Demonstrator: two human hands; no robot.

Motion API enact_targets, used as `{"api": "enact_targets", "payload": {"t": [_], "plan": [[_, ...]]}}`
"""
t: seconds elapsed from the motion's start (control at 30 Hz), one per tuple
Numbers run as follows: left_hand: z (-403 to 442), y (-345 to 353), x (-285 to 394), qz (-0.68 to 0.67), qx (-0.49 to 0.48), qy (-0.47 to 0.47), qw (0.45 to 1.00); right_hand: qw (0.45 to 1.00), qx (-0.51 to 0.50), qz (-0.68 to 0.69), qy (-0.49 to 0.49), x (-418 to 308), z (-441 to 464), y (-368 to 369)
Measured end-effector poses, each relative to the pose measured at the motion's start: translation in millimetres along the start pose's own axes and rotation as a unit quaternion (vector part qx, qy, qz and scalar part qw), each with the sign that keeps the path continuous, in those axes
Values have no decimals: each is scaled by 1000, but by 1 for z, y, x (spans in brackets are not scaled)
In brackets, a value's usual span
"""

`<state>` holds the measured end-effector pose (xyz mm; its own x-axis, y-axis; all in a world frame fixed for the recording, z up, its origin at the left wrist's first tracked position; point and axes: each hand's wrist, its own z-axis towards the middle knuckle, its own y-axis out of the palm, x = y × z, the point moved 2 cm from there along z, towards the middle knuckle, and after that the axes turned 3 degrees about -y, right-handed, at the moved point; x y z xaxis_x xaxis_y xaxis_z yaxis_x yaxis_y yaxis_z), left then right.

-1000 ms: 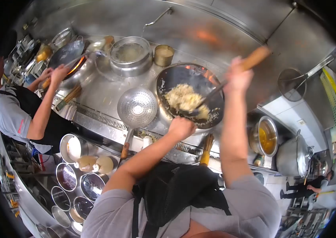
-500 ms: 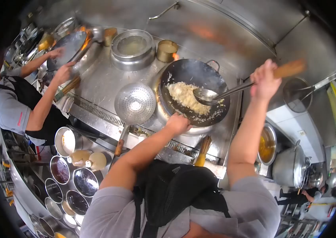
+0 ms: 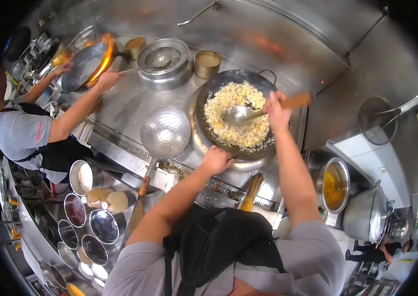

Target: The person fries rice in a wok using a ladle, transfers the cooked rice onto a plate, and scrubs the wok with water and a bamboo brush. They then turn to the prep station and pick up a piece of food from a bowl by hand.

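A black wok (image 3: 248, 76) sits on the burner with fried rice (image 3: 238, 93) spread across its bowl. My left hand (image 3: 217, 160) is closed at the wok's near edge; the part it grips is hidden under the fingers. My right hand (image 3: 279, 112) is wrapped round the handle of a ladle (image 3: 237, 115), whose wooden end sticks out to the right. The ladle's metal bowl rests in the rice. Left of the wok lies a perforated strainer (image 3: 165, 132) with a wooden handle, touched by neither hand.
A bamboo brush (image 3: 253, 190) stands in front of the wok. Behind are a large round pot (image 3: 165, 79) and a tin (image 3: 207, 64). At left a co-worker (image 3: 26, 130) tilts another wok (image 3: 78, 69) near flames. Sauce containers (image 3: 104, 227) and squeeze bottles (image 3: 118, 201) stand lower left.
My right hand has come down and left, bringing the ladle deeper into the rice, which is now spread wider. My left hand stays at the wok's edge. The co-worker's hand now holds a ladle over the pot.
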<state>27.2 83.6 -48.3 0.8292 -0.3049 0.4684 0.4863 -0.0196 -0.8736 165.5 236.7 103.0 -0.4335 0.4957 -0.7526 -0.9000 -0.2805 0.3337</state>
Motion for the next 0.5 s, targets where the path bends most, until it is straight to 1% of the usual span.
{"api": "enact_targets", "payload": {"t": [0.03,0.07,0.1,0.13,0.2,0.27,0.3,0.33,0.4,0.43,0.47,0.5], "plan": [[2,-1,-2,4,-7,-10,1000,994,14,-99,50,-26,31,12],[-4,3,-1,5,-13,-10,1000,974,35,-198,104,-53,47,18],[-3,5,-2,3,-2,-7,1000,988,20,-130,81,-77,56,22],[2,2,-3,0,12,-4,1000,990,29,-134,12,-95,54,22],[3,-2,1,-3,21,-12,1000,996,14,-6,-84,-84,44,-8],[-2,-4,4,-5,26,-18,999,983,152,-32,-98,-21,29,-39],[-1,-5,4,-5,15,-19,1000,987,150,-38,-32,-2,30,-55],[0,-5,2,-3,6,-22,1000,988,147,-34,-32,-17,40,-39],[-7,-3,3,-5,13,-14,1000,991,107,-51,65,-58,62,-11],[-2,-5,1,-6,28,-2,1000,997,62,-35,42,-77,58,1],[0,-5,1,-7,29,-4,1000,997,60,-34,44,-74,47,8],[-1,-6,2,-18,36,-6,999,998,51,-16,-12,-66,33,14]]}}
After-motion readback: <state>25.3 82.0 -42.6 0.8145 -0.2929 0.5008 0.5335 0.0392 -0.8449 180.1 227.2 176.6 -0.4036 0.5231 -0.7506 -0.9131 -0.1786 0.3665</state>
